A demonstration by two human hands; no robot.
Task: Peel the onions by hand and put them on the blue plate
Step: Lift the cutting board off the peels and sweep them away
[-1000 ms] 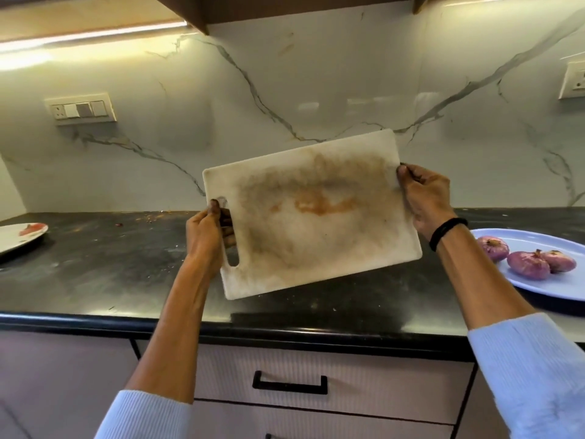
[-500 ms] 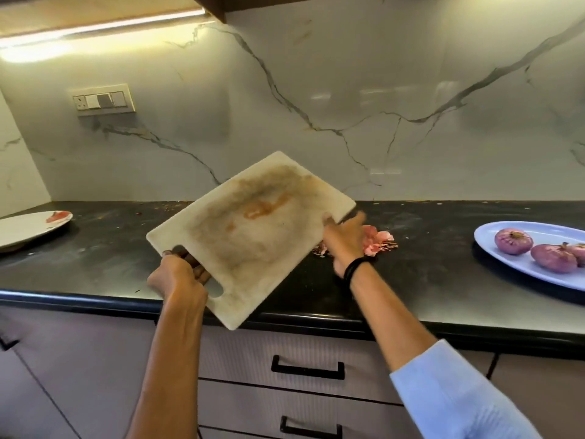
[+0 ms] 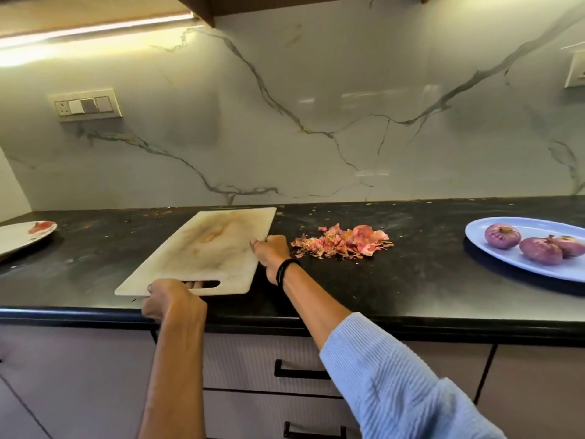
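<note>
Honestly looks about done: three peeled onions (image 3: 535,245) sit on the blue plate (image 3: 506,264) at 3 o'clock; left hand (image 3: 172,301) grips the cutting board (image 3: 202,245) by its slot, right hand (image 3: 272,250) holds its edge, 9 o'clock of the skins (image 3: 345,240).

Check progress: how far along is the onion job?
Done: three onions look peeled and sit on the plate; skins lie heaped on the counter. In hand: left hand grips the board through its handle slot, right hand grips its right edge, board low over or on the counter. Left: no unpeeled onion in view, so probably only clearing the skins.
</note>
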